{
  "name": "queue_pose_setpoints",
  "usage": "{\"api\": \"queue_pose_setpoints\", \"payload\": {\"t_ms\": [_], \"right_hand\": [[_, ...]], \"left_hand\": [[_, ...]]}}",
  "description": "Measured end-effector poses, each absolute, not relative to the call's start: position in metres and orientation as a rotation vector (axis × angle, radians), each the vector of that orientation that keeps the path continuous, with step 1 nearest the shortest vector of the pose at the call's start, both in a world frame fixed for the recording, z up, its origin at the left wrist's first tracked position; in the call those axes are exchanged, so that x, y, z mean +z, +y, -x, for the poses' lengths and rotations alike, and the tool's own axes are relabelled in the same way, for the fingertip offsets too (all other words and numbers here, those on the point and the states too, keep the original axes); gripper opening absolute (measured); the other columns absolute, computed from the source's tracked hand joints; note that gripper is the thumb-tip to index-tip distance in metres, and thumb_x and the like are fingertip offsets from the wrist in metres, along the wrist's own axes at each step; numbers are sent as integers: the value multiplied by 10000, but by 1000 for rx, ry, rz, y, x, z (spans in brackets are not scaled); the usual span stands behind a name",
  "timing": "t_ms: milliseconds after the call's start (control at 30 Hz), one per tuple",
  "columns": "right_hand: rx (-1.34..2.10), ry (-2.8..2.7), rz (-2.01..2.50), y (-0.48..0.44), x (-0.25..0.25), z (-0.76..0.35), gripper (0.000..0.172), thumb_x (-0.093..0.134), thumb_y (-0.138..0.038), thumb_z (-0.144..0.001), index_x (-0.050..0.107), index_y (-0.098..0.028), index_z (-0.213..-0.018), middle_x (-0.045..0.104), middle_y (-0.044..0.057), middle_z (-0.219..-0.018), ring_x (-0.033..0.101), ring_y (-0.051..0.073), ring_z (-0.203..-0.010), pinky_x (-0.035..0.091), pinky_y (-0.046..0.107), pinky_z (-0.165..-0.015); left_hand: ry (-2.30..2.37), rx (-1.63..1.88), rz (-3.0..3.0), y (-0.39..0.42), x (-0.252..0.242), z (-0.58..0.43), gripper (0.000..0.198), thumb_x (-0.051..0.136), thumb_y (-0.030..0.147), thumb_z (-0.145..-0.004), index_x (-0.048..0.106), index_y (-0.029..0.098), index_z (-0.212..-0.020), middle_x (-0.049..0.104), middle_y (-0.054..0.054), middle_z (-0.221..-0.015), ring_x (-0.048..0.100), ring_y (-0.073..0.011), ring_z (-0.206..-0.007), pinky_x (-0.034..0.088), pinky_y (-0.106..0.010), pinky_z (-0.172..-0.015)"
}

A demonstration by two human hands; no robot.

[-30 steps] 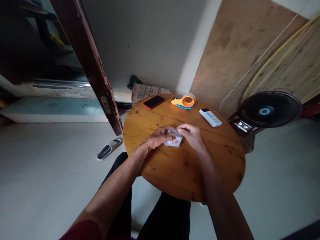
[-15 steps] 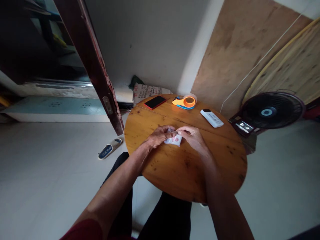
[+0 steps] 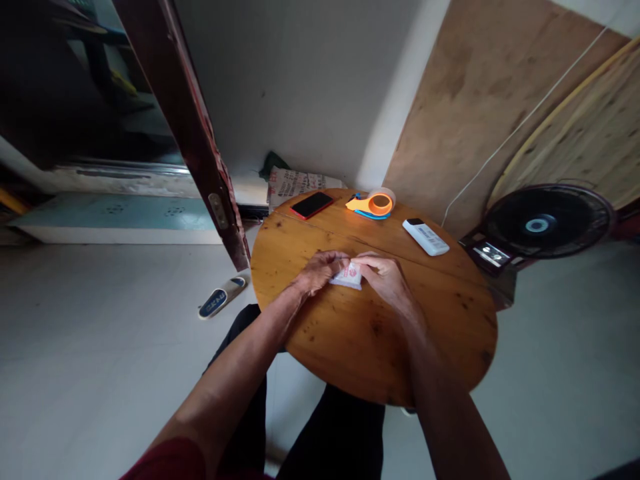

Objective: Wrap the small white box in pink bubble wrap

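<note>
A small white plastic packet with red print is held between my two hands, low over the round wooden table. My left hand pinches its left and upper side, thumb on top. At its upper right corner, my right hand has thumb and fingers closed on the edge. The two sets of fingertips nearly meet along the top edge and hide that part of the packet.
Toward the table's far side lie a black phone with a red edge, an orange tape dispenser and a white device with a black end. A fan stands at the right. One slipper lies on the floor at left.
My right fingers have shifted slightly left along the packet's top edge, closer to my left fingertips. The packet is slightly turned, and both hands keep hold of it.
</note>
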State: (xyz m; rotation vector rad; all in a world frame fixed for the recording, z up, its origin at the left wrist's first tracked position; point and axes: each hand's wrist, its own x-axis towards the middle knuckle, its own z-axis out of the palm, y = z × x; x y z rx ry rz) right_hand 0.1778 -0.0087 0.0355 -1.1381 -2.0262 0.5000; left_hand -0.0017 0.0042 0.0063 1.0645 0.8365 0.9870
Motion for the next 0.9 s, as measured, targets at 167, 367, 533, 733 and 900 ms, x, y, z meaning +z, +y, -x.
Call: {"api": "queue_pose_setpoints", "payload": {"t_ms": [167, 367, 533, 733, 900], "right_hand": [[370, -2095, 1124, -8, 32, -179, 287, 515, -215, -869, 766, -281, -993, 736, 26, -1026, 685, 204, -923, 523, 325, -811], [401, -2101, 1055, -12, 37, -178, 270, 552, -211, -853, 768, -299, -989, 737, 17, -1027, 687, 199, -925, 528, 329, -830], [439, -2111, 1041, -13, 39, -174, 233, 583, -249, -847, 766, -297, -983, 717, 15, -1082, 671, 195, -959, 522, 337, -874], [440, -2135, 1021, -14, 41, -174, 245, 558, -256, -874, 758, -288, -1011, 695, 34, -1117, 655, 195, -992, 513, 350, -896], [368, -2143, 1035, -11, 40, -175, 229, 584, -237, -840, 766, -291, -967, 663, 47, -1187, 617, 225, -1086, 479, 403, -969]], "left_hand": [[858, 987, -1044, 2, 13, 3, 338, 750, 389, -685, 703, 137, -906, 657, -5, -682, 515, -85, -549, 364, -201, -525], [853, 1000, -992, 2, 14, 4, 251, 726, 339, -700, 701, 142, -854, 649, 1, -662, 535, -94, -559, 400, -206, -553], [809, 1039, -949, 8, 4, 4, 249, 719, 355, -696, 688, 153, -837, 654, 1, -681, 577, -110, -604, 442, -219, -611], [834, 1044, -938, 8, 6, 5, 267, 728, 358, -696, 688, 151, -860, 664, -12, -710, 593, -119, -632, 456, -223, -629], [843, 1045, -921, 8, 6, 5, 269, 745, 336, -685, 679, 155, -871, 648, -7, -690, 590, -118, -631, 454, -224, -619]]}}
